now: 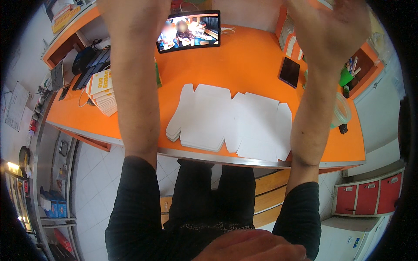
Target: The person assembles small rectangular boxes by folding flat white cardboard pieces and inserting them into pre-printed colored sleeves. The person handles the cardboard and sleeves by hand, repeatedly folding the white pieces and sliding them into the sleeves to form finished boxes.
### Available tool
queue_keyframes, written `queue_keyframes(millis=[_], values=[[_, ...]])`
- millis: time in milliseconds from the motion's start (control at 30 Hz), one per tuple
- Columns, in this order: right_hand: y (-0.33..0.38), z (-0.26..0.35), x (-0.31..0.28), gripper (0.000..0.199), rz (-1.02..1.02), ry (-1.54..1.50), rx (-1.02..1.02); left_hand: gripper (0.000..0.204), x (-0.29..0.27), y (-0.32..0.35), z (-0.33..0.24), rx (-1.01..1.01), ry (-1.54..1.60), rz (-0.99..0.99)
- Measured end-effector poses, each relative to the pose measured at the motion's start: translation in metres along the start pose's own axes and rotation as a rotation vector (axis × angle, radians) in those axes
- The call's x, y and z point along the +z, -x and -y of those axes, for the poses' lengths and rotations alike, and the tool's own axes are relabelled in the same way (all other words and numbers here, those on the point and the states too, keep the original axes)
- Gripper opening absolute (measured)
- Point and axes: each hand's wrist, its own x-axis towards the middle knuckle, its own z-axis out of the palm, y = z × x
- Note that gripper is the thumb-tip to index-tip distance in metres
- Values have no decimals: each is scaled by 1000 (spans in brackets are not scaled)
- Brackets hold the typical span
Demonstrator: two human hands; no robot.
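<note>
Both the left hand (136,11) and right hand (334,35) have fingers cropped away.

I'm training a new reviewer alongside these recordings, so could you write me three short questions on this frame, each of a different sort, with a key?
1. Multiple choice: Which of these lies nearest the front edge of the orange table?
a) dark phone
b) white cut sheets
c) green pen holder

2. True or false: The lit tablet stands farther back on the table than the white cut sheets.

3. Short answer: Which edge of the picture cuts off both the left hand and the right hand?

Key: 1. b; 2. true; 3. the upper edge.
</note>
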Motion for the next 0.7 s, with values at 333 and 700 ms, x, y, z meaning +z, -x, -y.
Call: queue_keyframes(millis=[333, 700], values=[[23, -27, 28, 37, -352, -172, 45, 42, -5, -11, -13, -170, 437, 594], [23, -25, 20, 29, -413, -326, 70, 31, 15, 7, 2, -27, 148, 330]])
